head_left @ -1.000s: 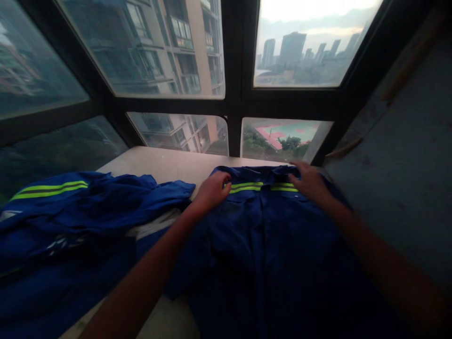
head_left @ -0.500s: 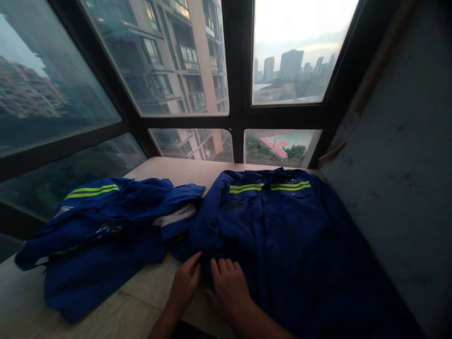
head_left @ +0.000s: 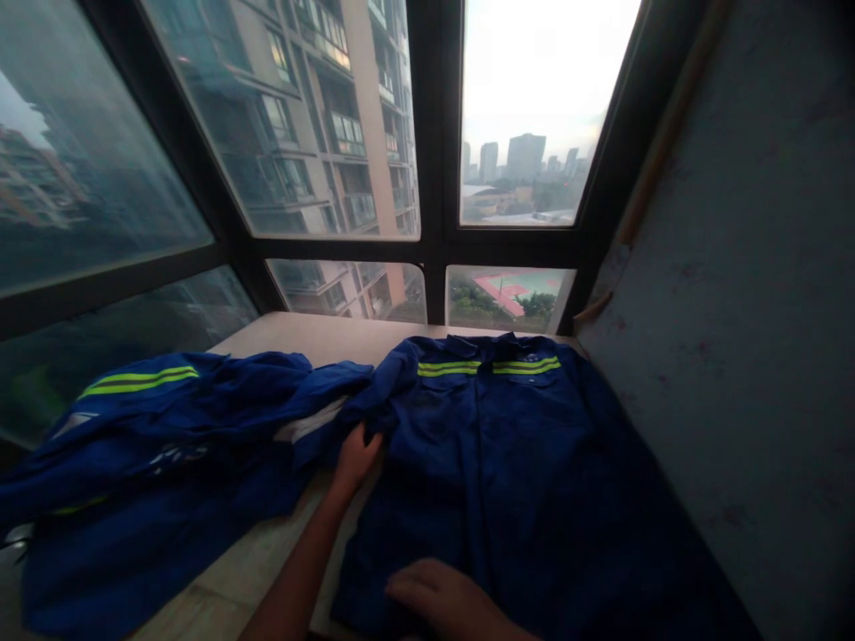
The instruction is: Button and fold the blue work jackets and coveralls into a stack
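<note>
your left hand [head_left: 359,456] is at the near-left edge of the blue jacket [head_left: 534,472], thumb and fingers pinching its sleeve [head_left: 384,392]; the fingertips are partly hidden in the cloth. your right hand [head_left: 451,595] is over the jacket's lower part, back of the hand up, fingers close together and bent; it is blurred, and you cannot tell whether it grips or even touches the fabric. the jacket lies spread on the pale ledge [head_left: 300,331], collar toward the window frame [head_left: 434,214], yellow stripes [head_left: 447,368] across the chest, its right side beside the wall [head_left: 721,374]. a second blue garment [head_left: 220,427] lies crumpled to your left, just beside the sleeve.
</note>
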### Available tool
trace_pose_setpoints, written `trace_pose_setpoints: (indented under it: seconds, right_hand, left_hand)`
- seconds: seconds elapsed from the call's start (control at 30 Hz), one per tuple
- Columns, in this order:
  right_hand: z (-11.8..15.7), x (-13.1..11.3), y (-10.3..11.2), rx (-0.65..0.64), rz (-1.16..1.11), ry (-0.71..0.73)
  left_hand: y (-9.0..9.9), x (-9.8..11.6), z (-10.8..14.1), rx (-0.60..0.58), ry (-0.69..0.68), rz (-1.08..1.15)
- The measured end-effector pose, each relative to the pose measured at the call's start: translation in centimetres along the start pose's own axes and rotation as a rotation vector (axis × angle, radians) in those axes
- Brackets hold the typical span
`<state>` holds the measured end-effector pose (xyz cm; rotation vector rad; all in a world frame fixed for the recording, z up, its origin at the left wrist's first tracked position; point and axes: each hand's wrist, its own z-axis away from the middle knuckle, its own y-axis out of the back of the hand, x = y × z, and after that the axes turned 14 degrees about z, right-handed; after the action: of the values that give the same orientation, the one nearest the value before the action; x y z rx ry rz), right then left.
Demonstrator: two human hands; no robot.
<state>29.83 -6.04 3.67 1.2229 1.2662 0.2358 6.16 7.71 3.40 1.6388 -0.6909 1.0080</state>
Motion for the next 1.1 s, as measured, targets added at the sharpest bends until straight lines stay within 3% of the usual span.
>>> trace_pose_setpoints:
  seconds: [0.07, 0.17, 0.27, 0.37, 0.47, 0.6, 0.77, 0.9, 1.1]
  right_hand:
    - [1.2, 1.4, 2.1, 0.091, -0.002, -0.135]
    - [3.9, 6.0, 5.7, 0.286, 0.151, -0.436]
    - [6.6, 12.1, 8.2, 0.382, 0.415, -0.611]
    - [7.8, 16.7, 8.4, 0.334, 0.643, -0.679]
    - [7.1, 19.2, 7.1, 0.236, 0.752, -0.751]
    - [5.0, 21.6, 6.2, 0.200, 0.814, -0.852]
    - [3.0, 24.5, 8.4, 0.231, 0.798, -0.899]
    - [2.9, 25.0, 8.9, 0.260, 0.792, -0.899]
    - [6.1, 22.2, 7.0, 0.229, 0.721, -0.873]
  left_hand:
    - [0.5, -0.9, 1.4, 0.055, 0.019, -0.035]
    - [1.3, -2.5, 5.3, 0.123, 0.061, -0.095]
    - [1.5, -3.5, 9.3, 0.004, 0.144, -0.144]
    - [0.9, -3.5, 11.2, -0.140, 0.187, -0.146]
    - [0.0, -3.1, 10.5, -0.172, 0.198, -0.114]
    - [-0.4, -2.4, 7.4, -0.087, 0.190, -0.082]
    - [0.7, -1.8, 5.0, -0.040, 0.210, -0.111]
    - [2.5, -2.5, 7.5, -0.071, 0.281, -0.046]
    - [4.7, -3.9, 14.4, -0.217, 0.388, -0.099]
